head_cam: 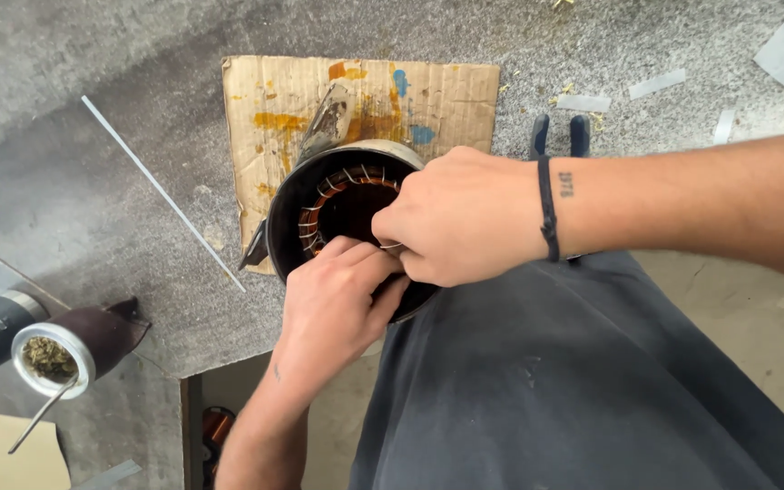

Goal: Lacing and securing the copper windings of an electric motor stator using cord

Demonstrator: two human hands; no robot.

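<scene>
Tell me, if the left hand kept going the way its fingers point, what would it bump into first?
Probably the right hand: the left hand points up-right, its fingertips already touching it over the motor stator.

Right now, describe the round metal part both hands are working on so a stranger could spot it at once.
On the grey worktable lies a paint-stained piece of cardboard. At its near edge stands the dark round motor housing, under the left hand and right hand. Only it has copper windings tied with pale cord ringing its hollow middle.
</scene>
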